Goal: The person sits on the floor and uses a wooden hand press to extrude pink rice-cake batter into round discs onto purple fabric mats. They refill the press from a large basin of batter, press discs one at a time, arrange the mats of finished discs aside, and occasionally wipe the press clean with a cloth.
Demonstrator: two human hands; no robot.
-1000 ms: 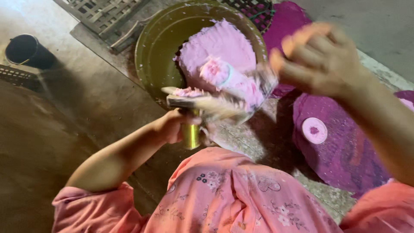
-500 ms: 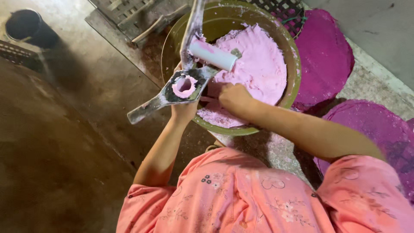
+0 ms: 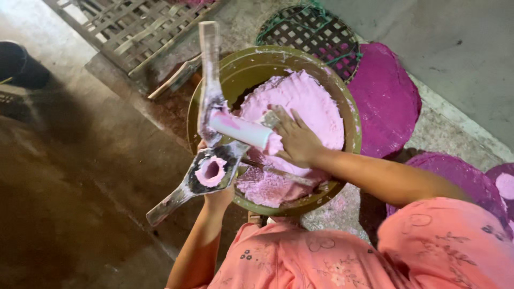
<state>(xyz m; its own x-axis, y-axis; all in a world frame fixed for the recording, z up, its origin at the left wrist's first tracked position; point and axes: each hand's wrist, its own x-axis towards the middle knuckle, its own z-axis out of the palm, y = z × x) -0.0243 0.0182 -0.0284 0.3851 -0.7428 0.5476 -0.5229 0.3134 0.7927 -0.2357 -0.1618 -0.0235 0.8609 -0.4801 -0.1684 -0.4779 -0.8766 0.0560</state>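
Head view: left hand [image 3: 218,197] grips hinged press [image 3: 211,170] at bowl [image 3: 350,115] rim, near side. Right hand [image 3: 297,140] spread, pressing pink dough [image 3: 310,104] inside bowl, just right of press; press handles run up-left.

Round olive-green metal bowl [image 3: 342,101]: landmark. Inside it, soft dough mass [image 3: 310,107]: pale pink. At its left rim, hinged metal press [image 3: 206,171]: grey, smeared pink, with white-pink cylinder [image 3: 241,129]. Right of it, flat round discs [image 3: 388,99]: magenta. Above it, woven lattice tray [image 3: 316,32]: dark, green-edged. Below it, garment [image 3: 321,262]: salmon-pink, floral print.
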